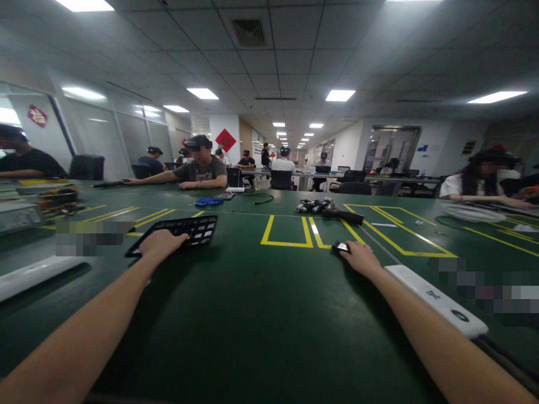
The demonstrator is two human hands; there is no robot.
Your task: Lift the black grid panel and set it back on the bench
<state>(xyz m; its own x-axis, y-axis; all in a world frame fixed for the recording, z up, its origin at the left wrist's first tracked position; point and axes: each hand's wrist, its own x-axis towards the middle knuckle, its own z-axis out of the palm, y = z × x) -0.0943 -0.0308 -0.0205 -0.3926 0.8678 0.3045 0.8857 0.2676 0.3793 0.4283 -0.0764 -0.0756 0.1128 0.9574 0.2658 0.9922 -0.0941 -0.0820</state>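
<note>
My left hand (160, 244) is closed on a flat black tray (205, 229) with a grid of square openings, some showing white. The tray is tilted over the green table (256, 314), left of centre. To the right, my right hand (362, 258) pinches a small black block (339, 247) with a white face, too small to name more exactly. That hand is by the near end of the yellow tape outlines (290, 244). Beyond it lies a bundle of black cables (314, 205) with a black, handle-like piece (343, 216).
A white power strip (438, 300) lies beside my right forearm, and a long white bar (40, 276) is at the left. A blue item (208, 201) lies farther back. Coiled wires (59, 197) sit far left. Other people (202, 168) sit around the table.
</note>
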